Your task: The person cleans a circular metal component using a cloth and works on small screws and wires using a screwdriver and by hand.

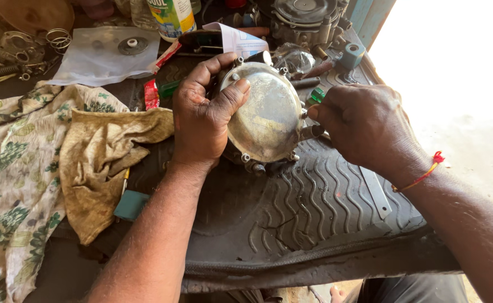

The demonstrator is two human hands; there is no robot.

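My left hand [201,115] grips a round metal housing with a domed, dull-silver cover [266,112], thumb pressed on its upper left rim. Small bolts stud the cover's edge. The housing stands tilted on a black ribbed rubber mat [314,207]. My right hand [364,126] is closed at the cover's right edge, its fingertips pinched around a green-handled tool [317,95] whose tip I cannot see. A red thread bracelet circles my right wrist.
A stained tan rag [98,163] and floral cloth [11,185] lie left. Behind are a plastic sheet with a round disc [131,45], springs [58,38], a bottle [172,17], another metal assembly [305,19] and a flat metal strip [376,193].
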